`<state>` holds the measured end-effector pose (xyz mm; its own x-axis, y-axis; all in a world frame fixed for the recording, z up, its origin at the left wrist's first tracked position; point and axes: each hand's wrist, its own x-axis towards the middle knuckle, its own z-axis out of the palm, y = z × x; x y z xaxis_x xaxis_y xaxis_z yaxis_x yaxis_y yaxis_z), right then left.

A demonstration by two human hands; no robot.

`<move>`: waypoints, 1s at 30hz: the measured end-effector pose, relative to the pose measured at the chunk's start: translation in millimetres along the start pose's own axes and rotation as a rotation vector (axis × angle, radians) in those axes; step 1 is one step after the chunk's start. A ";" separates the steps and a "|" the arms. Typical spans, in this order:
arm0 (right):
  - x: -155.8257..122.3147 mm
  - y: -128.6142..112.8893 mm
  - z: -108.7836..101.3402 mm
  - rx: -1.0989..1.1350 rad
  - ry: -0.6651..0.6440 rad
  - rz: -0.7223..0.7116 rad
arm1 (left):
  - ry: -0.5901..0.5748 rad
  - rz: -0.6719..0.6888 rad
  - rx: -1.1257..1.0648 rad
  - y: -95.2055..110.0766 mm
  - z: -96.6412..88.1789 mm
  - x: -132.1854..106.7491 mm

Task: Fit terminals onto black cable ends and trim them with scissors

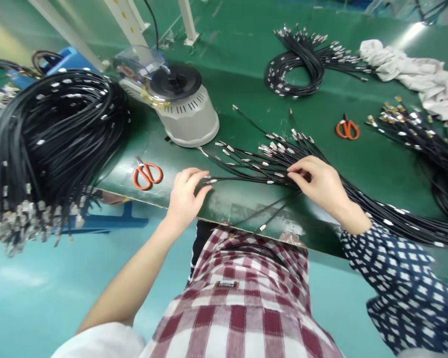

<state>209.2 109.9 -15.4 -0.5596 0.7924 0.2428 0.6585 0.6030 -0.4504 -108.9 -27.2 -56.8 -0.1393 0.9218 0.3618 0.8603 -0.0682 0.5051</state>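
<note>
A: Biggest first, quick.
B: Shiny green desk (239,64), across most of the frame. On its left edge, a huge looped bundle of black cables with white labels (78,149), metal-tipped ends hanging over the edge.
A: The one being worked?
B: Long spread bundle of thin black cables with pale tips (377,206), on the desk from frame centre to the right edge; loose ends fan out leftward.
A: Next?
B: Round grey-white machine with a black disc on top (188,117), upper left of centre. Thick black cable bundle with yellowish and white ends (429,144), right edge. Crumpled white cloth (406,72), upper right. Ring-shaped coil of black cables (315,74), top, right of centre.
A: Hands?
B: Left hand (184,191), centre: grip narrow, thumb and fingers on the pale tips of a couple of cables from the spread bundle. Right hand (323,186), right of centre: grip narrow, fingertips at the same bundle; can't tell whether a cable is pinched.
A: Smallest?
B: Two orange-handled metal snips: one (145,171) left of the left hand, the other (346,130) above and right of the right hand.
</note>
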 end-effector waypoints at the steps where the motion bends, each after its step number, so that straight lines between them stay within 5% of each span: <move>1: -7.9 0.1 0.4 -0.014 -0.006 -0.027 | -0.028 0.026 0.037 -2.8 5.7 4.9; 9: -7.0 -27.5 38.5 -0.330 -0.083 -0.197 | -0.200 0.021 0.146 -1.1 7.4 22.6; 14: -4.6 -12.8 24.8 -0.221 0.030 -0.077 | -0.212 0.042 0.082 -4.6 2.9 25.6; 18: -23.9 4.7 12.2 -0.281 -0.006 -0.018 | -0.151 0.010 0.083 -1.5 3.9 22.0; 22: -37.8 13.4 9.4 -0.289 0.010 -0.021 | -0.052 0.082 0.028 25.7 11.8 19.4; 30: -45.0 16.6 -0.4 0.136 -0.077 0.044 | -0.317 0.403 -0.033 100.6 61.2 34.9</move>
<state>245.5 84.3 -33.5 -0.5720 0.8053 0.1560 0.6121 0.5457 -0.5722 2.8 21.4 -41.3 0.3605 0.8897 0.2801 0.7985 -0.4496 0.4004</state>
